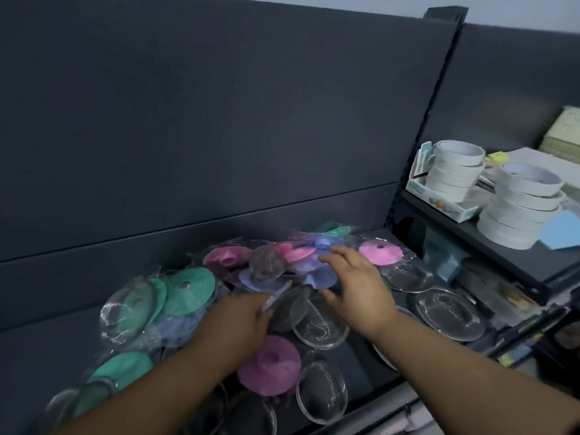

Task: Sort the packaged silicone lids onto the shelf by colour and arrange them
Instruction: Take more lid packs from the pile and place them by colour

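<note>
Several packaged silicone lids lie jumbled on a dark shelf. Green lids sit at the left, a pink lid in front, another pink lid at the back right, blue lids in the middle. Clear mesh-patterned lids lie at the right. My left hand grips a stack of clear packaged lids on edge. Over the blue lids my right hand hovers with spread fingers, holding nothing.
A dark back panel rises behind the shelf. To the right a higher shelf carries stacks of white tape rolls and a small carton. More packaged goods sit below it.
</note>
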